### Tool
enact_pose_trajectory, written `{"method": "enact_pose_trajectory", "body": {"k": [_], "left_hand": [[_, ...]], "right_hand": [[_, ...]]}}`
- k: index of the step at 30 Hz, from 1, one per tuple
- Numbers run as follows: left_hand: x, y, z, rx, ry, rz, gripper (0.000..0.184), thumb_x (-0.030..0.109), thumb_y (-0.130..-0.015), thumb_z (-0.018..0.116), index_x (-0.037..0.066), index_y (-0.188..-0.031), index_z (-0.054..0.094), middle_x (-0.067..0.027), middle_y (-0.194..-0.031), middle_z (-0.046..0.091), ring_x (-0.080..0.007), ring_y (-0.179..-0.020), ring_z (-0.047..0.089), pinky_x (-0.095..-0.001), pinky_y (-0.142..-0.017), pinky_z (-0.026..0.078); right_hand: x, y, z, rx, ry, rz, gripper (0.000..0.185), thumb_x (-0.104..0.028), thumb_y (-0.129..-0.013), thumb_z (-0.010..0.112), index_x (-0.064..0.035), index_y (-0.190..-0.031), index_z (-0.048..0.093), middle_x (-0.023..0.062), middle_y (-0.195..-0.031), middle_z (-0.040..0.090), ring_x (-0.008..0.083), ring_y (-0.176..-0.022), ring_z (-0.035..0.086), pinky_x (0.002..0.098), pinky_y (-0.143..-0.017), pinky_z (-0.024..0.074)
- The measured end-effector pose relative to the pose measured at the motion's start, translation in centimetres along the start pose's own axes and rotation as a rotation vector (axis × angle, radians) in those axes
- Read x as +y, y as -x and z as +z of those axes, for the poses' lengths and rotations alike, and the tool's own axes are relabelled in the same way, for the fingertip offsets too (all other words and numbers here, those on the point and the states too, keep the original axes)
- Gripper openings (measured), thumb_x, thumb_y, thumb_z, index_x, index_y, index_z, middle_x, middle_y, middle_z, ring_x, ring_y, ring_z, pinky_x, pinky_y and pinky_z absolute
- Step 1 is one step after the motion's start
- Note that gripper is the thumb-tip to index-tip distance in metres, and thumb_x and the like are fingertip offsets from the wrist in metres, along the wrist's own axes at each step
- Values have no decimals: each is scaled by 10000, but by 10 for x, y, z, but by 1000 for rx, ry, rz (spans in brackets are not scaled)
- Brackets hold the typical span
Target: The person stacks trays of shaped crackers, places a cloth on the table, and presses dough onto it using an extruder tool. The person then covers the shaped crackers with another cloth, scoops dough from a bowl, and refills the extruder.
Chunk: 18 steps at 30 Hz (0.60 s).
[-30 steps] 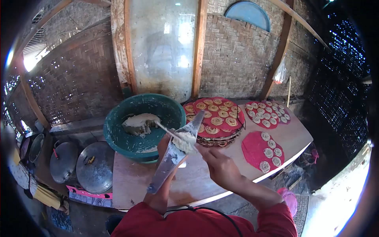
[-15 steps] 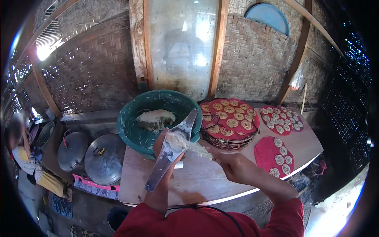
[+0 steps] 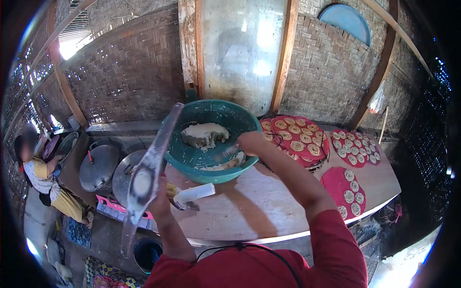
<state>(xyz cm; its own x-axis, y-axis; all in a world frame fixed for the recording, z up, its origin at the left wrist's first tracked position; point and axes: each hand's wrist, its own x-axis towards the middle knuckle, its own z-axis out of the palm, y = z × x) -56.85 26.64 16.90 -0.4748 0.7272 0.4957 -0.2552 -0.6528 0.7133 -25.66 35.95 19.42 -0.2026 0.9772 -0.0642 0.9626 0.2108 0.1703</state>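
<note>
A long metal press plate [image 3: 148, 180] with a whitish round middle stands tilted at the left, and my left hand [image 3: 161, 199] is closed round its handle side. A white cylinder [image 3: 194, 193] juts out to the right of that hand. My right hand [image 3: 252, 143] is over the right side of the green basin [image 3: 216, 178], closed on a utensil [image 3: 224, 154] that reaches down into it, blurred. Inside the basin lie a large pale lump of dough [image 3: 205, 134] and a smaller smear of dough [image 3: 223, 165] near the front wall.
Stacked red rounds [image 3: 298, 137] with coiled noodle nests stand right of the basin; more red sheets [image 3: 342, 185] lie further right. Lidded pots [image 3: 99, 165] stand at the left, where another person [image 3: 45, 175] is. A dark bucket [image 3: 146, 253] is on the floor.
My right hand has moved from beside the press into the basin with its utensil. The press has swung left and more upright, away from the basin. The view has turned left.
</note>
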Motion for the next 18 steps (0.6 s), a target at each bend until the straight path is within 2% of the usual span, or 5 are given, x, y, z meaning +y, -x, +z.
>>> {"method": "enact_pose_trajectory", "body": {"k": [4,10,14,16,18], "left_hand": [[23,-7,6,108,244,-155,160,88,-804,545,31,-952,564,-41,-841,551,-130,-715,519,-271,-650,448],[-4,-21,25,-88,884,-503,136,216,-809,533,102,-780,465,-9,-738,445,-119,-643,435,-270,-568,337],[-40,17,81,-163,920,-731,122,164,-791,549,108,-770,443,-2,-716,414,-126,-652,436,-286,-594,371],[-55,44,112,-296,940,-972,116,196,-799,582,97,-813,522,-22,-770,520,-131,-687,516,-279,-626,399],[-66,74,138,-359,673,-1010,111,176,-809,584,94,-874,549,-42,-847,558,-140,-747,552,-287,-674,425]], "right_hand": [[-12,-29,35,182,353,-100,303,-314,-831,536,-103,-983,691,110,-1001,654,281,-961,610,458,-808,459],[-75,66,15,-372,-1637,-412,757,-728,-829,327,-103,-1192,551,155,-1171,551,275,-927,594,541,-806,445],[-98,150,36,-462,-2385,-236,788,-730,-827,312,-111,-1305,404,221,-1210,501,266,-738,587,438,-616,516],[-84,170,80,-648,-2904,-616,758,-690,-847,340,-101,-1323,361,254,-1148,506,236,-661,533,307,-452,468],[-68,212,89,-406,-2981,-440,733,-667,-857,349,-95,-1314,368,248,-1116,512,223,-632,511,272,-414,431]]}}
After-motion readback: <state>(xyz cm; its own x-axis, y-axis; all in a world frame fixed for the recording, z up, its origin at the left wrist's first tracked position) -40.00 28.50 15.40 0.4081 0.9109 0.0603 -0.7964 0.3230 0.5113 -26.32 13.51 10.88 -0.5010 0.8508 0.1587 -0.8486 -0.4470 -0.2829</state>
